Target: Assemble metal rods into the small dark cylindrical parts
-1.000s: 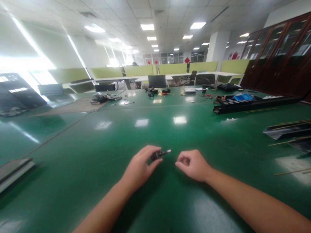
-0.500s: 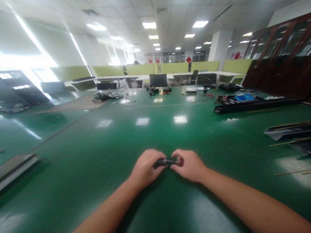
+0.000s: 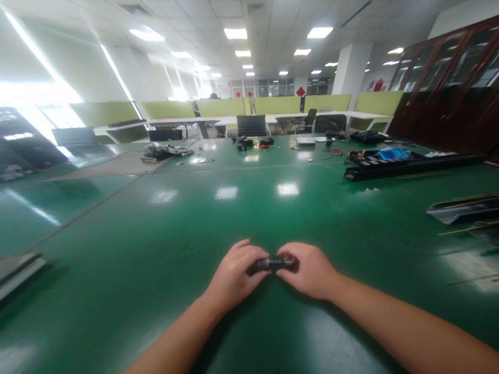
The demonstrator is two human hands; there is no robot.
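A small dark cylindrical piece with a lighter grey band [image 3: 263, 264] lies crosswise between my hands, just above or on the green tabletop [image 3: 249, 218]; I cannot tell which. My left hand [image 3: 237, 270] is closed round its thicker left end, thumb below and fingers above. From there a narrower dark, ridged section [image 3: 279, 263] runs to the right. My right hand [image 3: 310, 267] has thumb and fingertips closed about that right end, which the fingers partly hide. The exact kind of piece is too small and blurred to tell.
Black channel-shaped rails [image 3: 390, 169] with a blue packet [image 3: 393, 154] lie far right. Nearer right are more metal profiles [image 3: 460, 212] and thin rods. A grey flat bar [image 3: 21, 278] rests at the left edge. Cables and tools [image 3: 244, 143] are scattered along the far side.
Both hands and the piece have shifted slightly right in view, and the camera has turned a little. The hands keep their hold on the dark piece.
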